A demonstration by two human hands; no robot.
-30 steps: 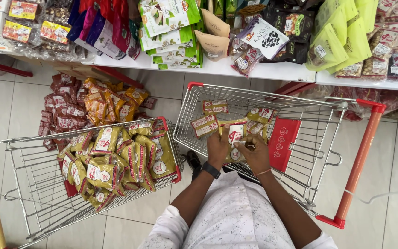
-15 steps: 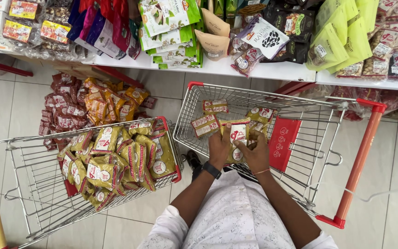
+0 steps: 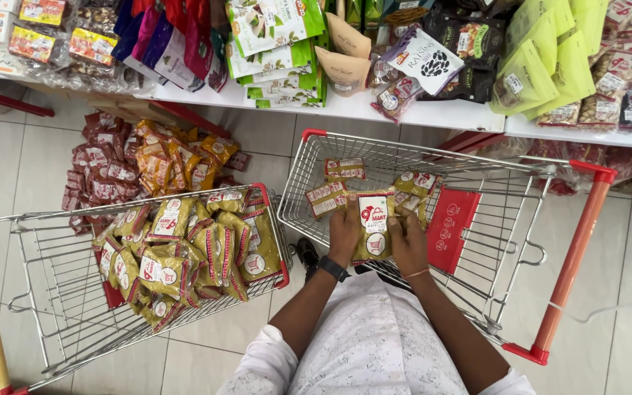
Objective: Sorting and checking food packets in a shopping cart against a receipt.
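- We see both hands closed on one olive-green packet [image 3: 373,228], held upright over the right cart [image 3: 550,219].
- Left hand [image 3: 344,235] grips the packet's left edge, fingers curled tight; black watch [image 3: 333,268] on that wrist.
- Right hand [image 3: 409,241] grips the packet's right edge, also curled tight; thin band on its wrist.
- Packet sits near the cart's front wall, roughly at frame center.
- More green packets [image 3: 345,170] lie on the cart's floor at 12 o'clock of the held one, some touching it; we can't tell exactly how many.
- Red child-seat flap [image 3: 451,228] at 3 o'clock of the hands, just beside the right hand.
- Left cart [image 3: 53,271] at 9 o'clock, piled with the same kind of green packets [image 3: 184,252].
- Floor heap of maroon and orange packs [image 3: 133,164] at 10 o'clock, beyond the left cart.
- White shelf [image 3: 433,117] along 12 o'clock holds mixed bagged goods.
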